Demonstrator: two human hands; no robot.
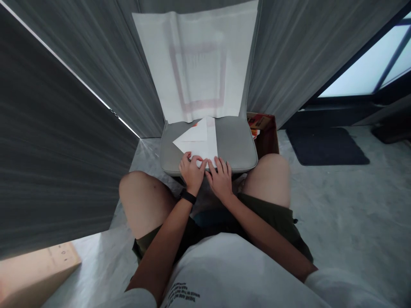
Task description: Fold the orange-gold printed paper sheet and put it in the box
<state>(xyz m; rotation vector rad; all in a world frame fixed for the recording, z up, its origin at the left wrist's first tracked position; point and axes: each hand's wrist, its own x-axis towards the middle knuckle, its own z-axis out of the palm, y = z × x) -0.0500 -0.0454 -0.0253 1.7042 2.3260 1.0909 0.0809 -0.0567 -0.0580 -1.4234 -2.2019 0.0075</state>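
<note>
A partly folded sheet of white paper (201,139) lies on the seat of a grey chair (233,139). Its left side runs out to a point, and a small orange mark shows near the top. My left hand (192,170) grips the paper's near edge between thumb and fingers, a black band round its wrist. Close beside it, my right hand (220,177) lies with fingers stretched over the near right corner of the sheet, pressing on it. The two thumbs almost meet at that edge.
A large white sheet (202,64) with a faint reddish frame covers the chair's backrest. Behind the seat's right side stands an open cardboard box (268,134). Grey curtains (282,51) hang around. A dark mat (326,145) and another carton (38,273) are on the floor.
</note>
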